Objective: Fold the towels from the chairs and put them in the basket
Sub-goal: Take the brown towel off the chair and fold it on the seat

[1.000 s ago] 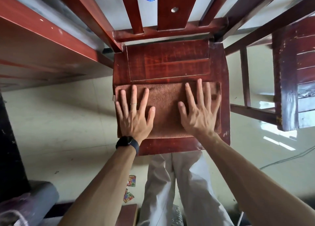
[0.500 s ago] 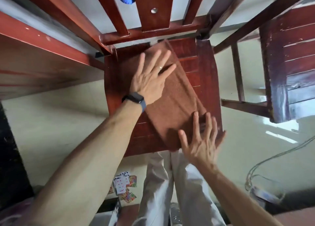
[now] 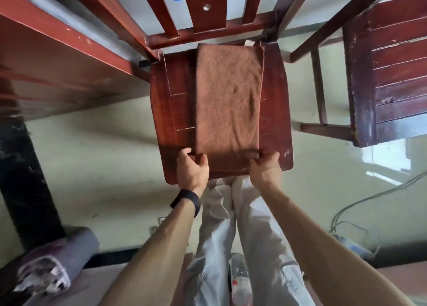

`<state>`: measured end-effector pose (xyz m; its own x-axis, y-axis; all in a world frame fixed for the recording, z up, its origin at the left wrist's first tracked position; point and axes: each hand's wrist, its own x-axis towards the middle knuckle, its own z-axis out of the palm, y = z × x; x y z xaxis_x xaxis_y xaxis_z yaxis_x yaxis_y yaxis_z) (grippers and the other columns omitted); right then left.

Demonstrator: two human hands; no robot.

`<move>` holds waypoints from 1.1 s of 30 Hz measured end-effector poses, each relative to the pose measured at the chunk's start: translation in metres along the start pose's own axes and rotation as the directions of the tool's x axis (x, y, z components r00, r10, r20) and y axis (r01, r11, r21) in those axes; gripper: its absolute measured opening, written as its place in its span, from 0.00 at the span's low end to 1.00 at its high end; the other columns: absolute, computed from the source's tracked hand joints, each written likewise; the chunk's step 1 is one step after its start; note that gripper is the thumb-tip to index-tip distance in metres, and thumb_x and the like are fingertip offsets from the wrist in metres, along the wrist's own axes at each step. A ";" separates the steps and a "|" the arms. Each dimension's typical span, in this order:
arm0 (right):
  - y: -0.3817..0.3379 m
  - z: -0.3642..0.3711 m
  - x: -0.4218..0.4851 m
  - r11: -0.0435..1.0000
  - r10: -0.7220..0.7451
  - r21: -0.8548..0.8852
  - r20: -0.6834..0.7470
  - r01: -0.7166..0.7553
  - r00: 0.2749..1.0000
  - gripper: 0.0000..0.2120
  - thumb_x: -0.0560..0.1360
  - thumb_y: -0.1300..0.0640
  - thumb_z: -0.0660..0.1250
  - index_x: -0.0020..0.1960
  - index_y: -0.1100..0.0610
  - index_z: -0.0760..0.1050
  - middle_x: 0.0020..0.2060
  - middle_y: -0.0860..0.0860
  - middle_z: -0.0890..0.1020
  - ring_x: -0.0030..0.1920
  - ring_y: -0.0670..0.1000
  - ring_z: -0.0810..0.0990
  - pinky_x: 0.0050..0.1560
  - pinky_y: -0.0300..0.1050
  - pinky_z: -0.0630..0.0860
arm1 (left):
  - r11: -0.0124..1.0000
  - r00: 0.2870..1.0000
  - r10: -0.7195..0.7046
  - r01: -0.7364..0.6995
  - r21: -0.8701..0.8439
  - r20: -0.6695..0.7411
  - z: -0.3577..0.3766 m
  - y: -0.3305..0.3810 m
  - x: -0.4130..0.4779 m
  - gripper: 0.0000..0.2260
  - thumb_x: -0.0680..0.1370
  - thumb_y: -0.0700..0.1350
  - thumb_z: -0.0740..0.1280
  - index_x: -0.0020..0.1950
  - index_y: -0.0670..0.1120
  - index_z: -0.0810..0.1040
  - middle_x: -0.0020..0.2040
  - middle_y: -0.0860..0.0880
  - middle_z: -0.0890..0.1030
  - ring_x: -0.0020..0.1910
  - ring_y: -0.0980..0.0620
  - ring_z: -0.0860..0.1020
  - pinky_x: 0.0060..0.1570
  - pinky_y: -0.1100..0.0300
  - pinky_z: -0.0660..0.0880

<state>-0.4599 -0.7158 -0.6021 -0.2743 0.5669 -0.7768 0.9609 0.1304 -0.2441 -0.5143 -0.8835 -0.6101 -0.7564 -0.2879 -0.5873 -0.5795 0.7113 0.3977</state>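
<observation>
head cam: we pinch brown towel (image 3: 227,98) near corners w/ left hand (image 3: 192,167) & right hand (image 3: 265,167); next prob fold near edge to far.

Both arms extended, left hand (image 3: 193,170) and right hand (image 3: 265,167) pinching closed

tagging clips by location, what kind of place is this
Probably a plain indoor room, a home or dining area: red wooden chairs beside a matching table, a pale hard floor, and loose cables on it.
</observation>
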 end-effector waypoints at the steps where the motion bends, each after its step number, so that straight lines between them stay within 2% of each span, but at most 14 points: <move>1: 0.000 -0.001 0.003 0.999 0.036 0.001 0.031 -0.036 0.999 0.18 0.75 0.55 0.68 0.61 0.61 0.69 0.56 0.61 0.80 0.58 0.64 0.78 0.61 0.56 0.74 | 0.997 0.997 -0.074 0.074 -0.027 0.017 -0.001 -0.008 -0.004 0.17 0.75 0.47 0.73 0.60 0.42 0.77 0.51 0.43 0.82 0.54 0.42 0.79 0.51 0.57 0.69; 5: 0.003 -0.008 0.011 0.993 0.062 0.093 0.104 -0.072 0.993 0.15 0.73 0.53 0.73 0.57 0.58 0.80 0.50 0.54 0.85 0.49 0.54 0.83 0.56 0.48 0.76 | 0.994 0.990 -0.100 0.104 -0.037 0.096 -0.006 -0.025 -0.008 0.11 0.77 0.49 0.72 0.54 0.43 0.82 0.49 0.45 0.85 0.50 0.46 0.82 0.47 0.62 0.70; 7: 0.007 -0.013 0.010 0.985 0.045 0.165 0.091 -0.060 0.995 0.11 0.72 0.53 0.74 0.52 0.56 0.81 0.45 0.53 0.85 0.42 0.52 0.82 0.53 0.50 0.78 | 0.982 0.979 -0.130 0.149 -0.118 0.157 -0.010 -0.027 -0.007 0.08 0.77 0.49 0.72 0.52 0.45 0.80 0.48 0.45 0.85 0.46 0.48 0.83 0.47 0.61 0.76; 9: 0.015 -0.019 0.005 0.958 0.054 0.274 0.125 -0.087 0.991 0.07 0.72 0.55 0.76 0.46 0.53 0.78 0.42 0.53 0.84 0.42 0.54 0.83 0.52 0.55 0.81 | 0.951 0.958 -0.164 0.216 -0.219 0.236 -0.019 -0.026 -0.008 0.07 0.77 0.46 0.72 0.50 0.46 0.76 0.47 0.44 0.85 0.39 0.51 0.84 0.35 0.67 0.76; 11: 0.025 -0.023 -0.005 0.916 0.073 0.376 0.181 -0.138 0.981 0.09 0.73 0.57 0.76 0.45 0.54 0.76 0.39 0.56 0.84 0.37 0.52 0.85 0.45 0.54 0.82 | 0.918 0.933 -0.192 0.280 -0.281 0.304 -0.032 -0.025 -0.015 0.08 0.77 0.43 0.72 0.50 0.46 0.74 0.46 0.44 0.84 0.35 0.51 0.83 0.27 0.69 0.72; 14: 0.043 -0.028 -0.027 0.882 0.093 0.439 0.199 -0.174 0.975 0.12 0.72 0.57 0.78 0.48 0.55 0.75 0.37 0.58 0.84 0.30 0.49 0.84 0.35 0.45 0.81 | 0.943 0.928 -0.161 0.245 -0.227 0.336 -0.054 -0.025 -0.036 0.10 0.77 0.44 0.71 0.52 0.49 0.71 0.42 0.45 0.84 0.32 0.50 0.82 0.34 0.62 0.71; 16: 0.056 -0.031 -0.044 0.876 0.104 0.444 0.209 -0.189 0.972 0.16 0.71 0.56 0.79 0.53 0.55 0.75 0.39 0.60 0.85 0.32 0.51 0.84 0.34 0.43 0.79 | 0.968 0.937 -0.105 0.174 -0.184 0.333 -0.068 -0.025 -0.054 0.08 0.78 0.44 0.69 0.52 0.51 0.71 0.39 0.46 0.84 0.32 0.52 0.82 0.34 0.62 0.71; 18: 0.067 -0.035 -0.061 0.860 0.103 0.469 0.222 -0.199 0.970 0.17 0.71 0.56 0.78 0.55 0.54 0.74 0.42 0.63 0.85 0.35 0.53 0.85 0.35 0.41 0.79 | 0.969 0.927 -0.079 0.158 -0.189 0.367 -0.080 -0.023 -0.068 0.06 0.79 0.43 0.68 0.53 0.51 0.75 0.42 0.44 0.84 0.33 0.52 0.81 0.33 0.61 0.71; 21: 0.069 -0.044 -0.077 0.849 0.004 0.516 0.213 -0.116 0.977 0.13 0.76 0.59 0.73 0.55 0.49 0.73 0.41 0.62 0.85 0.36 0.51 0.85 0.37 0.39 0.79 | 0.951 0.857 -0.072 0.213 -0.223 0.511 -0.096 -0.016 -0.077 0.08 0.81 0.39 0.65 0.54 0.49 0.82 0.52 0.42 0.84 0.35 0.51 0.79 0.31 0.64 0.70; 23: 0.061 -0.055 -0.080 0.865 -0.122 0.502 0.212 -0.001 0.970 0.11 0.79 0.61 0.69 0.55 0.46 0.74 0.39 0.59 0.84 0.36 0.50 0.84 0.38 0.40 0.80 | 0.949 0.796 -0.062 0.234 -0.211 0.603 -0.110 -0.005 -0.072 0.12 0.80 0.39 0.65 0.56 0.53 0.83 0.52 0.45 0.85 0.37 0.52 0.80 0.35 0.62 0.71; 25: 0.046 -0.069 -0.078 0.877 -0.206 0.475 0.225 0.078 0.952 0.12 0.79 0.63 0.67 0.53 0.46 0.79 0.40 0.58 0.83 0.36 0.49 0.83 0.40 0.42 0.81 | 0.964 0.735 0.010 0.172 -0.201 0.678 -0.121 0.008 -0.061 0.16 0.77 0.38 0.67 0.59 0.56 0.81 0.50 0.49 0.86 0.41 0.54 0.81 0.41 0.62 0.73; 27: 0.027 -0.083 -0.070 0.891 -0.261 0.431 0.240 0.139 0.935 0.13 0.73 0.63 0.71 0.54 0.48 0.82 0.44 0.56 0.84 0.40 0.49 0.83 0.47 0.44 0.81 | 0.982 0.715 0.095 0.048 -0.185 0.692 -0.127 0.023 -0.046 0.17 0.75 0.37 0.71 0.61 0.53 0.81 0.46 0.49 0.87 0.41 0.57 0.82 0.41 0.68 0.74; 30: 0.000 -0.096 -0.049 0.915 -0.379 0.221 0.186 0.337 0.907 0.18 0.69 0.58 0.76 0.57 0.50 0.82 0.44 0.51 0.86 0.41 0.40 0.82 0.45 0.33 0.77 | 0.973 0.788 0.222 -0.218 -0.076 0.575 -0.125 0.050 -0.018 0.07 0.76 0.47 0.73 0.54 0.51 0.84 0.40 0.50 0.86 0.33 0.60 0.80 0.37 0.70 0.73; 33: -0.026 -0.092 -0.021 0.886 -0.460 0.085 0.023 0.457 0.888 0.09 0.75 0.52 0.73 0.55 0.51 0.82 0.43 0.45 0.82 0.41 0.38 0.81 0.44 0.30 0.74 | 0.925 0.838 0.329 -0.378 0.028 0.435 -0.113 0.075 0.019 0.11 0.76 0.56 0.70 0.53 0.52 0.84 0.43 0.54 0.84 0.41 0.58 0.81 0.44 0.63 0.74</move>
<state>-0.4756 -0.6558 -0.5262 -0.6864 0.4248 -0.5903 0.7225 0.3056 -0.6202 -0.6064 -0.9076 -0.5116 -0.6927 0.2720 -0.6680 -0.2420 0.7849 0.5705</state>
